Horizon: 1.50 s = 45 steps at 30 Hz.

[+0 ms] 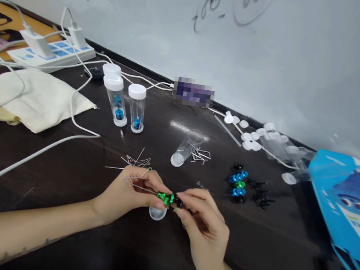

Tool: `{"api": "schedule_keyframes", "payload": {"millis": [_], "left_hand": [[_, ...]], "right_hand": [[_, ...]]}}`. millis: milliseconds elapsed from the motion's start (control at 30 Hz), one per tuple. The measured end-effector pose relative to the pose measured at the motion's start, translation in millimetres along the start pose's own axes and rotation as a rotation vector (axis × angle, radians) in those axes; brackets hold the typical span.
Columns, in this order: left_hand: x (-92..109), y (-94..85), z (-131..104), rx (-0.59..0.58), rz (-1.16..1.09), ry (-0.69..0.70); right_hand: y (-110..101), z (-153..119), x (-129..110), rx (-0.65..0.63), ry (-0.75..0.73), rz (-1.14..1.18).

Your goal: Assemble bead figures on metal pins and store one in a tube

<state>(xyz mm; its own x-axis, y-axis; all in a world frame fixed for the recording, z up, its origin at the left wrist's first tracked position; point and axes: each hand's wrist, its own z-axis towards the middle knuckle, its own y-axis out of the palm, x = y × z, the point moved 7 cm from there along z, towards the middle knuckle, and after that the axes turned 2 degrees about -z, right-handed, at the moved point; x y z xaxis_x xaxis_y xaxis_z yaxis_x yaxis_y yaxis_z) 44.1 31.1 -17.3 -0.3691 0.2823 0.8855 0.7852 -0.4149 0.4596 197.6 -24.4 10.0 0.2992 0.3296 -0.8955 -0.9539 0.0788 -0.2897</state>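
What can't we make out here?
All head view:
Black part: partly covered by right hand; its joint with the green part is too small to read.
White cap: upper rim hidden by left hand.
Rear tube: mostly behind front tube.
Device: masked by pixelation.
Blue bag: cut off by right edge.
Writing: cut off by top edge.

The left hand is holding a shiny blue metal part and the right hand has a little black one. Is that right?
Not quite: the shiny metal part in the left hand is green, as the head view shows. The right hand does have a little black one.
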Motion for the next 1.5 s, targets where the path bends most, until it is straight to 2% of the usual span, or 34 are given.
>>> {"api": "schedule_keyframes", "payload": {"millis": [500,700,1000,1500], "left_hand": [[-0.3,1.6,-1.0,-0.006,0.024,-0.010],[0.3,0.5,-1.2,0.015,0.025,-0.006],[-3.3,1.8,-0.3,-0.019,-0.035,-0.047],[-8.6,2.1,1.7,-0.029,-0.050,-0.093]], "right_hand": [[3.2,0.6,4.6,-0.033,0.050,0.111],[0.6,0.7,-0.4,-0.010,-0.005,0.039],[-0.5,0.5,-1.0,0.010,-0.030,-0.003],[3.2,2.6,7.4,0.003,0.107,0.111]]}}
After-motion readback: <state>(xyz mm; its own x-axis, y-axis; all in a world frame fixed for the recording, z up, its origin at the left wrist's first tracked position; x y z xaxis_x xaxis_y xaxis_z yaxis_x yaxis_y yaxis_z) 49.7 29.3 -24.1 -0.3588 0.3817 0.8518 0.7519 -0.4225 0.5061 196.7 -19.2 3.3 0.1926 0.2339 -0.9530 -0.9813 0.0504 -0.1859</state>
